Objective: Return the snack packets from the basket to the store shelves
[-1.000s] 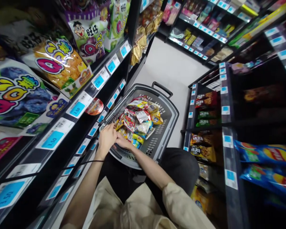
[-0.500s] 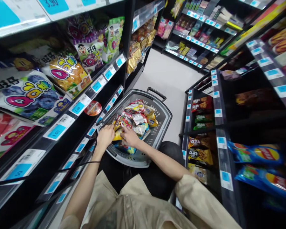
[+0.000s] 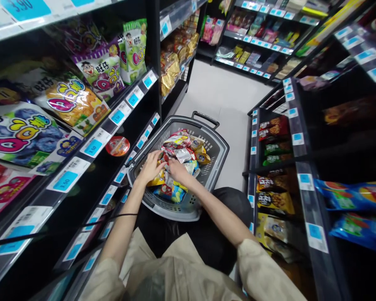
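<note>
A grey shopping basket (image 3: 219,161) with a black handle rests in front of my knees, holding a heap of snack packets. My left hand (image 3: 151,168) is over the left part of the heap, thumb and fingers apart, beside a yellow packet (image 3: 158,179). Close by, my right hand (image 3: 179,171) has its fingers bent and pressed on a red-and-silver packet near the middle; its fingertips are partly hidden. Below the hands lies a blue packet (image 3: 171,193). A red-and-white packet (image 3: 179,139) and a gold packet (image 3: 201,154) lie farther back.
Shelves of gummy candy bags (image 3: 25,133) with price tags stand close on the left. On the right, another shelf holds blue chip bags (image 3: 360,195) and nut packets (image 3: 275,202). Pale floor (image 3: 221,92) runs ahead to a back shelf (image 3: 242,65). A round red-lidded tub (image 3: 117,146) sits on the lower left shelf.
Both hands have moved slightly right and up over the heap. My left thumb and fingers have spread, and more of the blue packet shows. The view has shifted a little.
</note>
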`<move>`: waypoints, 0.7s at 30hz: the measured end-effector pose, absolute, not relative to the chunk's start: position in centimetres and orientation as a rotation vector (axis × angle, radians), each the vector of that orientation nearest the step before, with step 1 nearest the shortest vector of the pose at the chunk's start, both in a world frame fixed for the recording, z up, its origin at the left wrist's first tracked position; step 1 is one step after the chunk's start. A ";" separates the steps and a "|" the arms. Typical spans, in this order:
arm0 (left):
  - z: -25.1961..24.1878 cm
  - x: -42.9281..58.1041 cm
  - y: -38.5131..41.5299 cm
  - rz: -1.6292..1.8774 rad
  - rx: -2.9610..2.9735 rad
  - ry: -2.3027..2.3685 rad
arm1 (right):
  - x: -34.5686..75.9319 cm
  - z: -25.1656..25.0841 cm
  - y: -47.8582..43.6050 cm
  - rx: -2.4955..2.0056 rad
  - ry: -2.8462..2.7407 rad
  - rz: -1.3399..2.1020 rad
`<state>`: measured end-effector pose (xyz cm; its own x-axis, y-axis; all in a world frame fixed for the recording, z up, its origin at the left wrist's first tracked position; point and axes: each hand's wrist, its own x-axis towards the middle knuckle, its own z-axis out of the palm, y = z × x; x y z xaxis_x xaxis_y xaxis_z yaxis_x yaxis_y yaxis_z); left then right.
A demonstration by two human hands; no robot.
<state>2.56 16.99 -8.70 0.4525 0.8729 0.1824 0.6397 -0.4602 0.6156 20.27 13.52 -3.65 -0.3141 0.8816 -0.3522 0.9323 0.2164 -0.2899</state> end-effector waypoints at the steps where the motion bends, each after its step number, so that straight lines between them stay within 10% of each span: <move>1: -9.0 2.4 17.0 0.662 2.197 1.252 | 20.9 -2.9 14.0 1.821 2.394 -0.697; 10: -8.0 2.6 14.0 0.686 2.029 1.140 | 22.3 0.1 13.9 2.470 2.769 -1.253; 17: -5.2 2.7 12.2 0.847 2.071 1.211 | 21.0 0.8 12.0 2.307 2.056 -2.917; 21: -3.3 2.8 12.5 0.776 2.059 1.182 | 21.2 2.2 11.5 2.383 1.569 -3.242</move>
